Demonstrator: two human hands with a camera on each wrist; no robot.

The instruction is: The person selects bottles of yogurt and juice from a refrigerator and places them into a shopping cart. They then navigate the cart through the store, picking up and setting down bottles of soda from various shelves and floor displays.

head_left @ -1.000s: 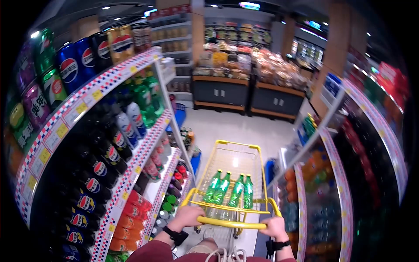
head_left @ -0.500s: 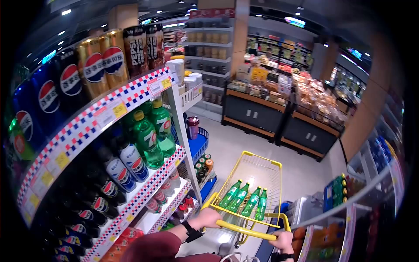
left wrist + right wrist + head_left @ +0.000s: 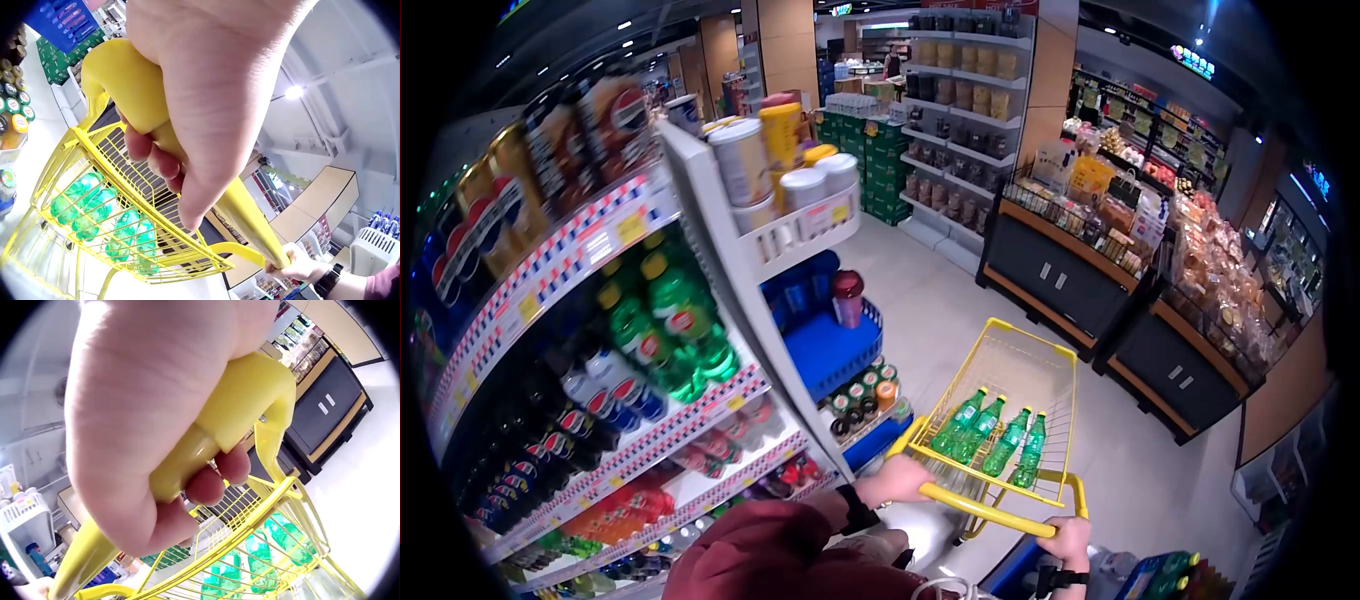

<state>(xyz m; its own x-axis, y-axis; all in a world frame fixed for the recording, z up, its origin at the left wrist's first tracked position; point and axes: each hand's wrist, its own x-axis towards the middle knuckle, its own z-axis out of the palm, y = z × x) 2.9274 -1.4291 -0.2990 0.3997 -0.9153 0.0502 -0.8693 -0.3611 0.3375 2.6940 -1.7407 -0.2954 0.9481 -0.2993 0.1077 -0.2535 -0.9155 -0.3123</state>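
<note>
My left hand (image 3: 895,480) grips the left end of the yellow handle (image 3: 985,511) of a shopping cart. Its fingers curl under the bar in the left wrist view. On the right end of the same handle, my right hand (image 3: 1064,540) is wrapped round the bar, its fingertips (image 3: 206,486) showing below it. The cart's yellow wire basket (image 3: 1072,385) stands ahead of both hands. Several green plastic bottles (image 3: 1001,442) with yellow-green caps lean side by side near the basket's handle end, also visible through the wires as green bottles (image 3: 128,234).
A drinks shelf (image 3: 730,395) runs close along the left, with a blue rack (image 3: 825,350) at its end. Ahead stand dark display counters (image 3: 1055,270) of packaged food and a grey shelf unit (image 3: 965,120). Pale floor (image 3: 930,270) stretches between them. More bottles (image 3: 1170,578) stand low at right.
The view has swung left and moved forward along the aisle, past the left shelf's end. Both hands stay on the handle, and the bottles keep their place in the cart.
</note>
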